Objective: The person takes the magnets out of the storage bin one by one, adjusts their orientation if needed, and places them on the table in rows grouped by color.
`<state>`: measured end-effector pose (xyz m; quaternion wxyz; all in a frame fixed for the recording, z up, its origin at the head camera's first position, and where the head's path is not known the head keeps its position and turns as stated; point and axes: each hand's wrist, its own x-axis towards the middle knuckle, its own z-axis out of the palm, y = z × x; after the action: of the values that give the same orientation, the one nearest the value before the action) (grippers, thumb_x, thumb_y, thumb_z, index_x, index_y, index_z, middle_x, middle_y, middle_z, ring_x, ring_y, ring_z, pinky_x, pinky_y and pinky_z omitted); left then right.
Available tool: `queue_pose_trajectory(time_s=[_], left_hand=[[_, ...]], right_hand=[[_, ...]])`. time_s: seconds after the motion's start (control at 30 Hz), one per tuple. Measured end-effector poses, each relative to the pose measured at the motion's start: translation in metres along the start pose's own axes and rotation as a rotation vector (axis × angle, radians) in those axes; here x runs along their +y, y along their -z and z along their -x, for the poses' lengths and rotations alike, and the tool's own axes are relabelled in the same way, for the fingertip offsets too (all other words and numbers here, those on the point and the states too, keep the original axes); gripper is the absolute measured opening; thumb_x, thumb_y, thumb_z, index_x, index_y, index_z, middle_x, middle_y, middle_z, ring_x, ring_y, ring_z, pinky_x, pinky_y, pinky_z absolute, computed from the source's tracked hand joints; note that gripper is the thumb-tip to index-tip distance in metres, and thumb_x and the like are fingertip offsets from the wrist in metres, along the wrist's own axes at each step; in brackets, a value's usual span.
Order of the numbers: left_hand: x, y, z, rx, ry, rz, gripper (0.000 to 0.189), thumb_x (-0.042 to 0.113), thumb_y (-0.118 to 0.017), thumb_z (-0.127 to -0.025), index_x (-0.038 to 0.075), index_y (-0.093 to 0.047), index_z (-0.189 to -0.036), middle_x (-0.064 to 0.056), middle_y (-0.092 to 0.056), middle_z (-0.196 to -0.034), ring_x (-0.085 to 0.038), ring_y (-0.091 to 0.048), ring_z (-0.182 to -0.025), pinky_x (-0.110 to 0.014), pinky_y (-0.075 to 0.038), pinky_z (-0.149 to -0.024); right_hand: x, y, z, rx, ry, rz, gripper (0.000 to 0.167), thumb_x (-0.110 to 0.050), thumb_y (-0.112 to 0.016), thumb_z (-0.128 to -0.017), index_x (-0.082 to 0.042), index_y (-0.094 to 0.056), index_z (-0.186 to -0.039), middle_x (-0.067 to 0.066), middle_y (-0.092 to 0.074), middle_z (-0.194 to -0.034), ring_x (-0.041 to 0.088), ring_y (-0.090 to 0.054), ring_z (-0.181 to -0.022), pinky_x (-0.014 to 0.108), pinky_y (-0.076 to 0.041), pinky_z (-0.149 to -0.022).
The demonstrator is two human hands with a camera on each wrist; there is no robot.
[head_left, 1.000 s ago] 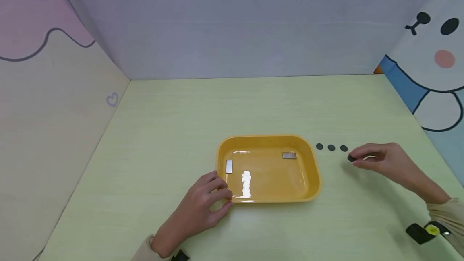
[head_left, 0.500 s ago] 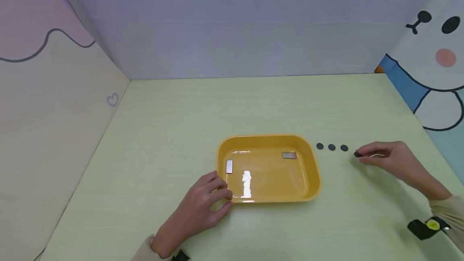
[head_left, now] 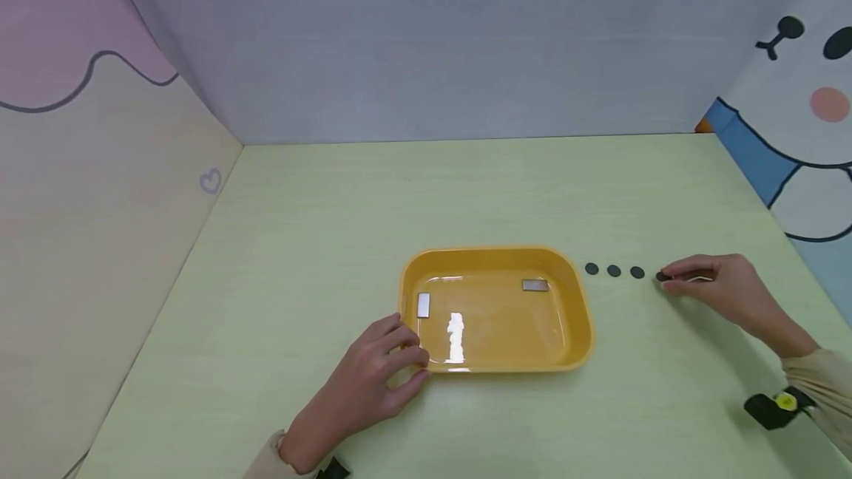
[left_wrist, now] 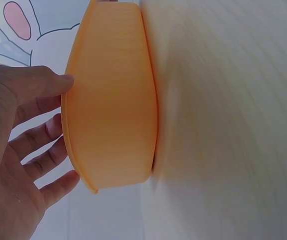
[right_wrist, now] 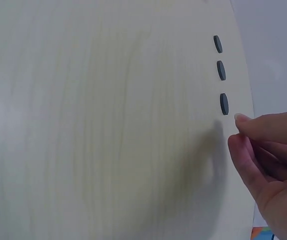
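My left hand holds the near left corner of a yellow tray. In the left wrist view its thumb lies at the rim, with the other fingers along the inner side. To the right of the tray, my right hand pinches a small black disc between thumb and fingertips, low over the table. Three similar black discs lie in a row between tray and hand. The right wrist view shows those discs just beyond the fingertips, while the held one is hidden.
Two small silvery rectangular pieces are inside the tray, one upright piece by the left wall and one sideways piece near the far right corner. The pale wood-grain table meets a lavender back wall and printed side walls.
My right hand has moved right and slightly away from me with the disc, coming level with the row's right end. The left hand and tray stay put; the view has shifted a little.
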<state>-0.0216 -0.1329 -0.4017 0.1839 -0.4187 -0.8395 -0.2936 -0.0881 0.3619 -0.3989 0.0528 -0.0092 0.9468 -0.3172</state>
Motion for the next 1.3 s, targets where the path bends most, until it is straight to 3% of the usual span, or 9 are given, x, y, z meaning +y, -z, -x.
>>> queue_pose_trajectory(time_s=[0.7, 1.07, 1.3], left_hand=[[-0.001, 0.001, -0.001, -0.013, 0.010, 0.000, 0.013, 0.011, -0.075, -0.071, 0.017, -0.065, -0.077, 0.006, -0.056, -0.081, -0.015, -0.049, -0.083, -0.036, -0.045, -0.091], [-0.001, 0.000, -0.001, 0.000, -0.005, 0.002, 0.013, 0.011, -0.075, -0.071, 0.016, -0.065, -0.077, 0.006, -0.056, -0.081, -0.015, -0.050, -0.083, -0.042, -0.046, -0.093], [-0.001, 0.001, -0.001, -0.003, -0.004, -0.002, 0.013, 0.011, -0.075, -0.071, 0.017, -0.065, -0.076, 0.006, -0.055, -0.081, -0.015, -0.049, -0.082, -0.036, -0.045, -0.092]], right_hand=[[0.006, -0.012, -0.011, 0.083, 0.056, 0.097, 0.020, -0.007, -0.075, -0.076, 0.002, -0.071, -0.094, 0.017, -0.067, -0.091, -0.007, -0.054, -0.068, 0.013, -0.048, -0.057], [0.002, -0.015, -0.014, 0.095, 0.075, 0.109, 0.019, -0.004, -0.076, -0.076, 0.005, -0.070, -0.092, 0.016, -0.066, -0.086, -0.008, -0.051, -0.066, 0.015, -0.047, -0.054], [-0.001, -0.015, -0.015, 0.094, 0.104, 0.139, 0.014, 0.000, -0.073, -0.074, 0.004, -0.071, -0.088, 0.018, -0.065, -0.087, -0.004, -0.052, -0.067, 0.018, -0.048, -0.052]])
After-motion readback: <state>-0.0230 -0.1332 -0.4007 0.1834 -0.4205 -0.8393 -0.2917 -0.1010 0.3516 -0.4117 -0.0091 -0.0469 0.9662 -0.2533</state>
